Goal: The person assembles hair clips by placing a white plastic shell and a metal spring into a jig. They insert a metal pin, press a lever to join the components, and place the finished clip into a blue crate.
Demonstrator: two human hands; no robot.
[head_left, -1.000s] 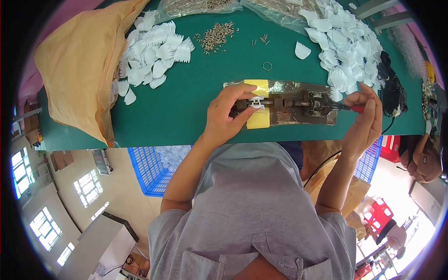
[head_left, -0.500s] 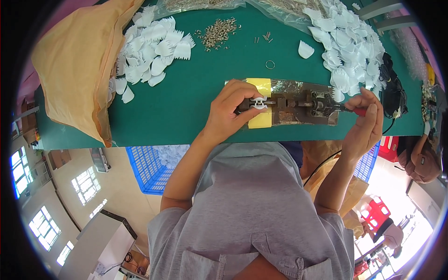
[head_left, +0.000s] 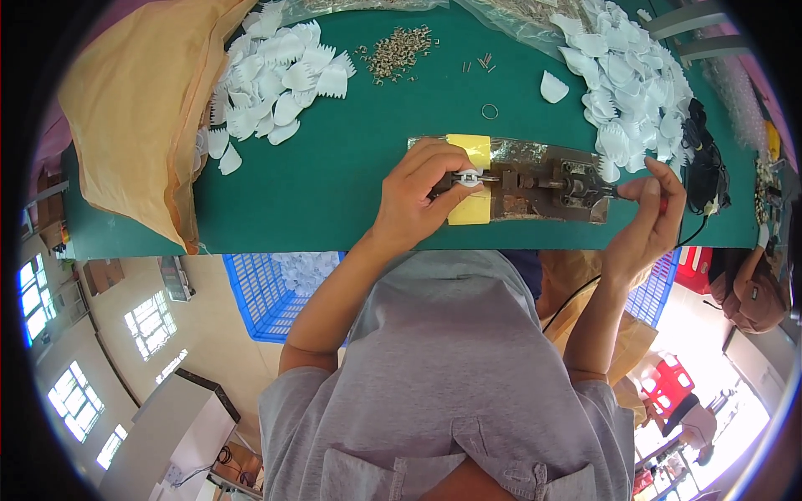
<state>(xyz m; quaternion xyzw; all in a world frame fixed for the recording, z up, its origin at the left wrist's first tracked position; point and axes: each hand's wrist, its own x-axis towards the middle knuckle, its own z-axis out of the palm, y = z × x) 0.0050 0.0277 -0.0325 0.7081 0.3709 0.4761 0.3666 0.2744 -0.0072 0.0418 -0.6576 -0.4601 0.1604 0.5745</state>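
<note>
My left hand (head_left: pixel 418 194) pinches a small white plastic claw clip (head_left: pixel 470 178) between thumb and forefinger. A little metal shows at the clip's middle. It sits at the left end of a brown metal hand-operated toggle press (head_left: pixel 547 181), against the press's thin rod, over a strip of yellow tape (head_left: pixel 469 210). My right hand (head_left: pixel 653 209) closes around the press's red handle (head_left: pixel 664 204) at the right end, with the fingers covering most of it.
Toothed white clip halves lie in a left pile (head_left: pixel 280 79) and a right pile (head_left: pixel 635 100). Between them are small metal springs (head_left: pixel 397 52), several pins (head_left: pixel 484 63) and a ring (head_left: pixel 489 111). A tan sack (head_left: pixel 138 117) stands left. Blue baskets (head_left: pixel 276 309) sit below the table edge.
The fingers of my right hand have shifted on the red handle. The white clip looks narrower, pressed closer between my left thumb and forefinger. The whole view has moved slightly.
</note>
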